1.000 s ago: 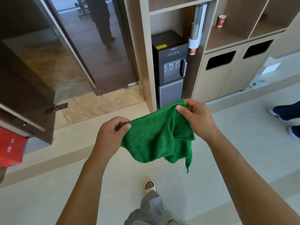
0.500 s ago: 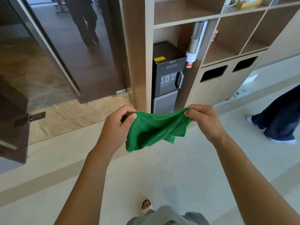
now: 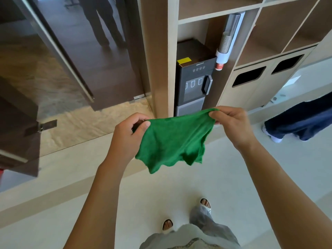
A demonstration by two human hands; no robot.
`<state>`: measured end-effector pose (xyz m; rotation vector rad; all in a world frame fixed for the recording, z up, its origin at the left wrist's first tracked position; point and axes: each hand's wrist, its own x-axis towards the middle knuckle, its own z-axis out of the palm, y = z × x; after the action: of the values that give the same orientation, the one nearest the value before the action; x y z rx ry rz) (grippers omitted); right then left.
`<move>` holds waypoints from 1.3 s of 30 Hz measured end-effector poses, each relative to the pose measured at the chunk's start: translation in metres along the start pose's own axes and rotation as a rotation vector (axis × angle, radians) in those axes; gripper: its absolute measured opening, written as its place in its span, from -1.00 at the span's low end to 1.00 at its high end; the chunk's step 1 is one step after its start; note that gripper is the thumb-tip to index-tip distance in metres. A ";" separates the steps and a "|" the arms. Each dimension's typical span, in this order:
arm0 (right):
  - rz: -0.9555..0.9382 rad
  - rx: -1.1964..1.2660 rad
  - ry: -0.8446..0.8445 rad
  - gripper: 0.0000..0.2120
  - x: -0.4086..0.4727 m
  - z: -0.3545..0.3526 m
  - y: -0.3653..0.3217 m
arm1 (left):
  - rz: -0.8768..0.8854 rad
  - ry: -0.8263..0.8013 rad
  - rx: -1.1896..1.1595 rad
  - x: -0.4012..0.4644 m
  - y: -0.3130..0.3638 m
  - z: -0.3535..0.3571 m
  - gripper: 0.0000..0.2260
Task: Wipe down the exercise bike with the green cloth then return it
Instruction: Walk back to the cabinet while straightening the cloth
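The green cloth (image 3: pixel 175 141) hangs stretched between both hands at chest height over the pale floor. My left hand (image 3: pixel 128 135) pinches its left top corner between thumb and fingers. My right hand (image 3: pixel 231 123) pinches the right top corner. The cloth's lower edge droops in loose waves. No exercise bike is in view.
A black water dispenser (image 3: pixel 194 78) stands in a wooden shelf unit (image 3: pixel 158 51) straight ahead, with a cup holder (image 3: pixel 228 38) beside it and two bin openings (image 3: pixel 248 79) to the right. A glass door (image 3: pixel 53 51) is at left. Another person's legs (image 3: pixel 296 121) stand at right.
The cloth has been spread wider and flatter between my hands. The view has closed in on the shelf unit, and the other person's legs have moved further into view at right.
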<state>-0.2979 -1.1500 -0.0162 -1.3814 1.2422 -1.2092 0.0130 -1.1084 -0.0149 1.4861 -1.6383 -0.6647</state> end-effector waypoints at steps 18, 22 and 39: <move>-0.058 -0.041 -0.034 -0.81 0.132 -0.154 0.042 | -0.014 0.003 0.278 0.121 0.048 0.108 -0.73; -0.099 -0.041 -0.040 -0.70 0.161 -0.187 0.039 | 0.015 0.093 0.329 0.147 0.063 0.136 -0.87; -0.095 -0.151 0.054 -0.82 0.328 -0.210 0.048 | 0.091 0.200 0.340 0.304 0.057 0.190 -0.92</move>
<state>-0.5058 -1.4824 -0.0052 -1.5418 1.3419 -1.2455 -0.1708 -1.4212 -0.0048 1.6445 -1.7077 -0.1833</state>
